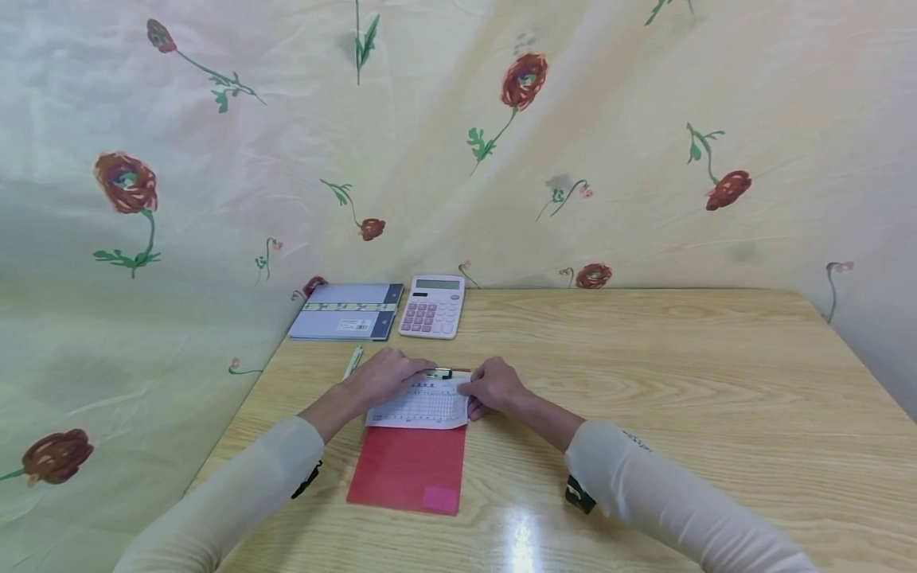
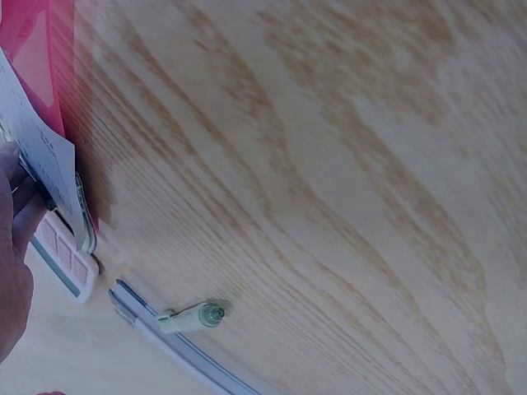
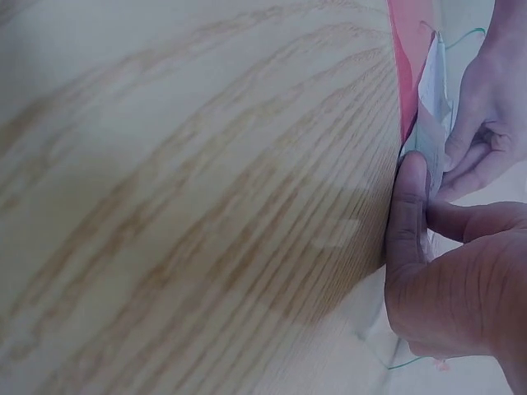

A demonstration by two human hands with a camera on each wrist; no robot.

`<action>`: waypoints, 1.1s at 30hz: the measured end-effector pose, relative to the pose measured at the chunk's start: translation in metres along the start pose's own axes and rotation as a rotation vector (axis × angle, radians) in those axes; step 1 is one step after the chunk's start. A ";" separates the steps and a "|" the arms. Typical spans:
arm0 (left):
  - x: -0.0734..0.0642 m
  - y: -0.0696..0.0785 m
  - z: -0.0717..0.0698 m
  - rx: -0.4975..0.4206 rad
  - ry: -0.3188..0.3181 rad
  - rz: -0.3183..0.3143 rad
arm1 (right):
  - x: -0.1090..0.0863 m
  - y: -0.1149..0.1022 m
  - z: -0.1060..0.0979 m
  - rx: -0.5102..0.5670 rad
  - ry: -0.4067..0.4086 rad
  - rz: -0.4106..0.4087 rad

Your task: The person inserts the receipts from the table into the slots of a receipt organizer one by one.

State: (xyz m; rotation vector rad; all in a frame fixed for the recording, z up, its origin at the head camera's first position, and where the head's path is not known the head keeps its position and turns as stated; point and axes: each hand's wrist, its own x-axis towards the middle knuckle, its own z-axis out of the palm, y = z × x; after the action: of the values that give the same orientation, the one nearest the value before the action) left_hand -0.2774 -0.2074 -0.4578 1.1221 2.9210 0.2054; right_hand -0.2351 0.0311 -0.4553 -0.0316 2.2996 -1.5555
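Note:
A red clipboard (image 1: 407, 463) lies on the wooden table, with a printed form sheet (image 1: 419, 410) over its upper half. My left hand (image 1: 387, 377) is at the clipboard's top, its fingers gripping the metal clip (image 1: 444, 373). In the left wrist view, part of that hand (image 2: 10, 247) shows beside the sheet (image 2: 41, 152). My right hand (image 1: 494, 387) pinches the sheet's upper right edge between thumb and fingers. The right wrist view shows this hand (image 3: 449, 280) close up, the sheet (image 3: 432, 99) slightly raised off the red board.
Behind the clipboard stand a pink-and-white calculator (image 1: 433, 307) and a grey-blue notebook (image 1: 344, 312) with a patterned band. A pale pen (image 1: 353, 361) lies left of my left hand. A floral cloth (image 1: 458, 143) hangs along the table's back and left. A pink patch (image 1: 439, 499) marks the clipboard's lower right corner.

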 end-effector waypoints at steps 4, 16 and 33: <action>0.000 0.001 0.000 -0.014 -0.006 -0.010 | -0.001 -0.001 0.000 -0.017 0.001 0.006; 0.000 0.002 -0.002 -0.026 -0.007 -0.012 | -0.002 -0.002 0.000 -0.033 0.000 0.013; 0.000 0.002 -0.004 -0.029 -0.025 -0.025 | 0.004 0.002 0.002 0.005 0.001 -0.007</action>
State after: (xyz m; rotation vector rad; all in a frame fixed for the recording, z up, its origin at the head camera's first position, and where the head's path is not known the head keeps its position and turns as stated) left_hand -0.2765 -0.2064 -0.4541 1.0761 2.8983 0.2314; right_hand -0.2377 0.0299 -0.4591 -0.0371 2.2989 -1.5650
